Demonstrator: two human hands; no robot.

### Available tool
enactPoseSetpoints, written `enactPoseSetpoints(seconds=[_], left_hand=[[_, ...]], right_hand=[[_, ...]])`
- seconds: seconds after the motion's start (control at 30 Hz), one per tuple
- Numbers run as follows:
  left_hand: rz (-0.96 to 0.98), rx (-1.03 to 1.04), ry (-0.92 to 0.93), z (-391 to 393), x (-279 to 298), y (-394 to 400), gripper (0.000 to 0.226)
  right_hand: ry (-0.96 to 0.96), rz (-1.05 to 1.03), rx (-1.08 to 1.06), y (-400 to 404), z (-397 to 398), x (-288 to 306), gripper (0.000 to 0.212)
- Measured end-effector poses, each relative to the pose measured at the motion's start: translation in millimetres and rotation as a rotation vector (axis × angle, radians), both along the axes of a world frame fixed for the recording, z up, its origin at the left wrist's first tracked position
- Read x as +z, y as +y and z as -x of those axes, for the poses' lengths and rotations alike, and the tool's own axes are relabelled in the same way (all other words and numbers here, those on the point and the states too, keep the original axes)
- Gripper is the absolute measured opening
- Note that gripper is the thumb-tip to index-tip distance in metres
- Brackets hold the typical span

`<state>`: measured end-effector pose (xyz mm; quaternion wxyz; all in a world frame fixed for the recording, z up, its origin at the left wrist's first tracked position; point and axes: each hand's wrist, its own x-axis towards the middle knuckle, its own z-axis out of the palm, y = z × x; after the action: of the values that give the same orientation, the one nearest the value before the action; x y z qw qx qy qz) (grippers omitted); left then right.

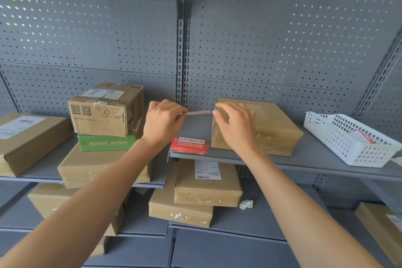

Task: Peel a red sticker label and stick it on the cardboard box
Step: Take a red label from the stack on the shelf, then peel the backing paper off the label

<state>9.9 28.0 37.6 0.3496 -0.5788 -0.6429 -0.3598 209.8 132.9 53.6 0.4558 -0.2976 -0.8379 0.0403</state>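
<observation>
Both my hands are raised over the grey shelf. My left hand and my right hand pinch the two ends of one sticker label, held flat and edge-on between them, so it looks pale pink. Below it on the shelf lies a small stack of red sticker labels with white print. Just to the right stands a plain brown cardboard box, partly hidden by my right hand, with torn sticker remains on its front face.
A white plastic basket holding red-and-white scraps sits at the shelf's right end. Several cardboard boxes and a green box are stacked on the left shelf. More boxes and a crumpled paper lie below. A perforated back panel rises behind.
</observation>
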Motion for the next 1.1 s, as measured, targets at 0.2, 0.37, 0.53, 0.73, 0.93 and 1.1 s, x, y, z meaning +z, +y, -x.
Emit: enactPoseSetpoints(seconds=[0.2, 0.37, 0.53, 0.73, 0.93, 1.1], left_hand=[[-0.175, -0.037, 0.12, -37.6, 42.0, 37.0, 0.011], [-0.259, -0.114, 0.172, -71.8, 65.2, 73.4, 0.005], [-0.302, -0.172, 0.191, -100.8, 72.7, 104.1, 0.005], [-0.074, -0.363, -0.404, -144.6, 79.3, 116.4, 0.063], [0.07, -0.649, -1.129, -163.8, 101.6, 127.5, 0.019], [0.025, -0.72, -1.254, -155.3, 102.8, 140.1, 0.027]], right_hand=[[0.296, 0.628, 0.119, 17.3, -38.0, 44.0, 0.041], [0.417, 0.849, 0.221, 38.0, -73.5, 70.7, 0.03], [0.502, 0.945, 0.329, 61.5, -104.3, 84.1, 0.009], [0.642, 0.956, 0.308, 87.6, -130.5, 89.4, 0.012], [0.648, 0.883, 0.276, 102.1, -134.9, 88.7, 0.015], [0.633, 0.906, 0.302, 104.5, -131.5, 88.8, 0.011]])
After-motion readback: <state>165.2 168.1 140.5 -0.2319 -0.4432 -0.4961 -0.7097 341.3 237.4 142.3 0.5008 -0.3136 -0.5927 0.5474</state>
